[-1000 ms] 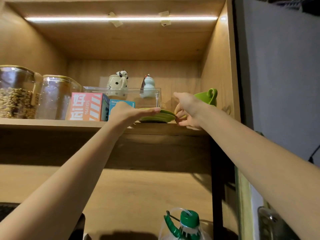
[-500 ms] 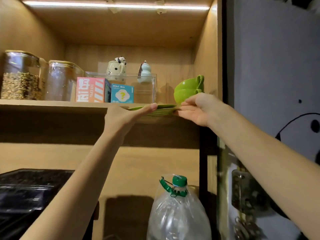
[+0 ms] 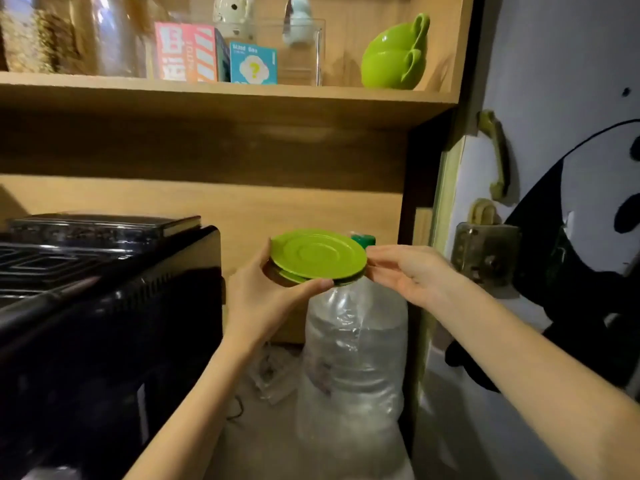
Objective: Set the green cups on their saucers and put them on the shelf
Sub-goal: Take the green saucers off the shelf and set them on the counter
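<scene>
Two green cups (image 3: 393, 57) sit nested one in the other, tilted, at the right end of the wooden shelf (image 3: 214, 98). Well below the shelf I hold a stack of green saucers (image 3: 317, 259) flat in front of me. My left hand (image 3: 273, 296) grips the stack's left and near rim, thumb under the front edge. My right hand (image 3: 405, 271) touches the stack's right rim with its fingertips.
On the shelf stand glass jars (image 3: 69, 39), a pink box (image 3: 187, 51), a blue box (image 3: 252, 64) and a clear bin (image 3: 301, 50) with figurines. A black appliance (image 3: 104, 306) sits at left. A large plastic water bottle (image 3: 349, 375) stands under the saucers. A door (image 3: 554, 168) is at right.
Both hands have brought the saucers down from the shelf edge to chest height. The view has tilted downward. The cups remain on the shelf.
</scene>
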